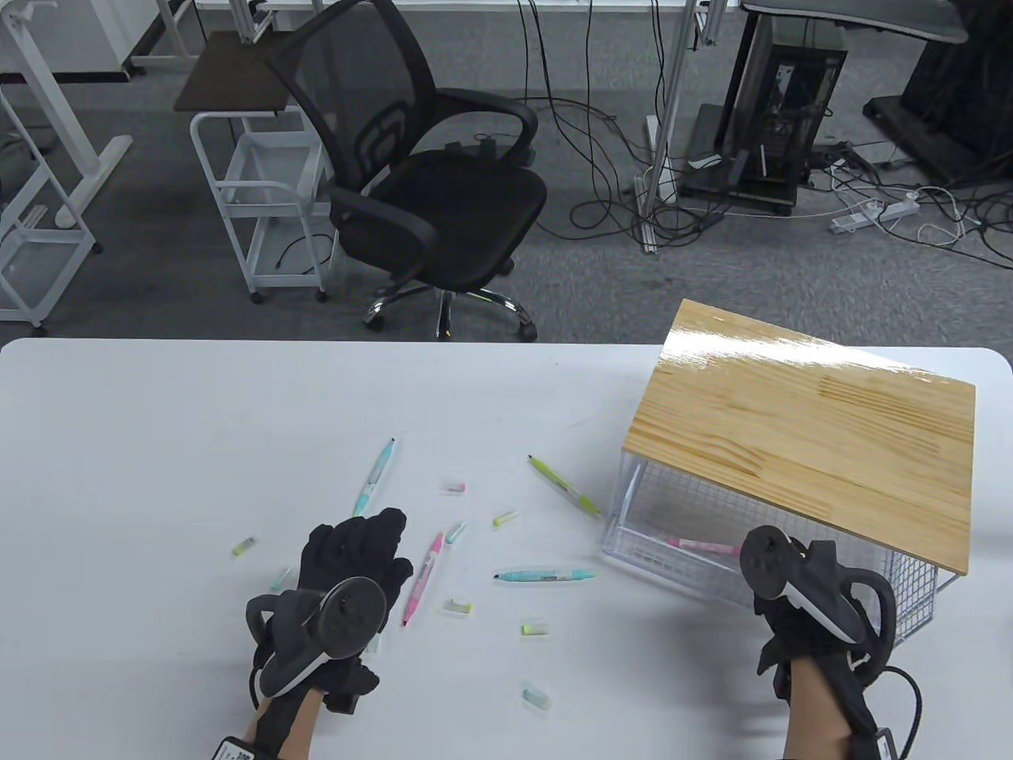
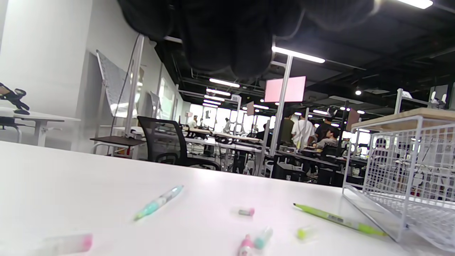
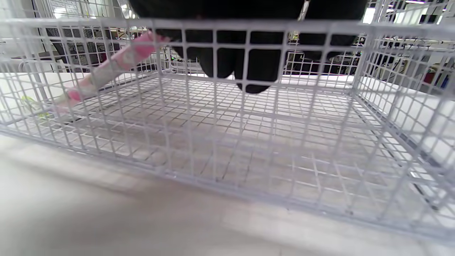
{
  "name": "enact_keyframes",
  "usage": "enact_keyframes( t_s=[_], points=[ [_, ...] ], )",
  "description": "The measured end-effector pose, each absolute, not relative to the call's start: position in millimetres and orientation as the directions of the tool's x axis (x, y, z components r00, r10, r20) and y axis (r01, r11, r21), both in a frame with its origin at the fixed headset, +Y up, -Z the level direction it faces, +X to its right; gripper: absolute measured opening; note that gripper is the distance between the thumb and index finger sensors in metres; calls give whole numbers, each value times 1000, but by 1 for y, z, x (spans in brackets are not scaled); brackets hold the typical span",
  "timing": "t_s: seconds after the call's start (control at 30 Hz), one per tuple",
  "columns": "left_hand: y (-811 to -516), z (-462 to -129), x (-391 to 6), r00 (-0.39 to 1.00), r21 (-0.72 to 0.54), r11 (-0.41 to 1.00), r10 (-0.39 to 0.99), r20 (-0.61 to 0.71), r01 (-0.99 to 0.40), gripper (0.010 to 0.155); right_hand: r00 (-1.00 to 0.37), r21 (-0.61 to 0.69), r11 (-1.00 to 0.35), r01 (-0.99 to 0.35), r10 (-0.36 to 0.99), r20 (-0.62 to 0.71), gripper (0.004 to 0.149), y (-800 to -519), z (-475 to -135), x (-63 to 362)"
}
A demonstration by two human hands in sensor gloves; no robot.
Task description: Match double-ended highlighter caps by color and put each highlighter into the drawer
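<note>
- Left of worktop (image 1: 158, 412): loose caps not yet fitted. Yellow cap (image 1: 243, 545) sits far left, more caps scattered toward centre.
- Left hand (image 1: 352, 570) hovers over the worktop, fingers extended and relaxed, holding nothing. Just beside it lie the teal pen (image 1: 373, 477) and the pink pen (image 1: 423, 579).
- Centre: second teal pen (image 1: 544, 574) and green pen (image 1: 565, 486) lie out on the worktop, both apart from the drawer. Pink-tipped cap (image 1: 453, 487) and more yellow-green caps lie between the pens.
- Progress, judged: one highlighter (image 1: 703, 545) in the wire drawer (image 1: 633, 546), four left outside. At least some look uncapped at an end, so matching is mostly undone. Early stage.
- Right: drawer pulled out from under the wood-topped rack (image 1: 807, 427). The pink highlighter lies inside near the drawer's left side, slanted in the right wrist view.
- Right hand (image 1: 799, 602) at the drawer's front edge, fingertips (image 3: 249, 71) hanging down inside the mesh. Cannot tell whether the grip is open or curled; no pinch on the highlighter shows.
</note>
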State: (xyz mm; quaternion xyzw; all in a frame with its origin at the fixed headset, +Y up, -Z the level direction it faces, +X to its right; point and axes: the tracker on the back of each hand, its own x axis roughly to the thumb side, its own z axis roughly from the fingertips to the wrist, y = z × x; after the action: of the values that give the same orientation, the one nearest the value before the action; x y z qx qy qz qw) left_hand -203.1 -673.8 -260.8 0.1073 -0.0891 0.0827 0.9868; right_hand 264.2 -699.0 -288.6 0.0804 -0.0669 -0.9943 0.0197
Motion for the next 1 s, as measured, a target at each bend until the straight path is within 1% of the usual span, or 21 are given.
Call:
enact_keyframes(
  t_s=[0.17, 0.27, 0.5, 0.67, 0.77, 0.93, 1.0],
  points=[
    [-674, -261, -203, 972, 193, 966, 137, 189, -174, 61, -986, 103, -994, 34, -51, -157, 57, -697, -287, 263],
    [-674, -261, -203, 973, 191, 966, 136, 187, -172, 61, -990, 83, -997, 2, -13, -141, 58, -691, -287, 257],
    [-674, -261, -204, 973, 190, 966, 140, 184, -175, 61, -999, 16, -1000, -21, 20, -50, 56, -673, -282, 236],
    [-674, -261, -204, 974, 191, 966, 137, 182, -172, 61, -997, -18, -998, -59, 58, 49, 56, -661, -277, 215],
    [-674, -260, -204, 975, 188, 968, 132, 176, -165, 61, -988, -41, -996, -83, 77, 131, 56, -654, -272, 199],
    [-675, -260, -205, 977, 176, 971, 131, 168, -161, 62, -958, -31, -992, -122, 109, 263, 58, -652, -266, 170],
    [-675, -261, -205, 977, 171, 973, 130, 167, -158, 62, -945, -11, -994, -109, 100, 310, 59, -655, -265, 156]
  ],
)
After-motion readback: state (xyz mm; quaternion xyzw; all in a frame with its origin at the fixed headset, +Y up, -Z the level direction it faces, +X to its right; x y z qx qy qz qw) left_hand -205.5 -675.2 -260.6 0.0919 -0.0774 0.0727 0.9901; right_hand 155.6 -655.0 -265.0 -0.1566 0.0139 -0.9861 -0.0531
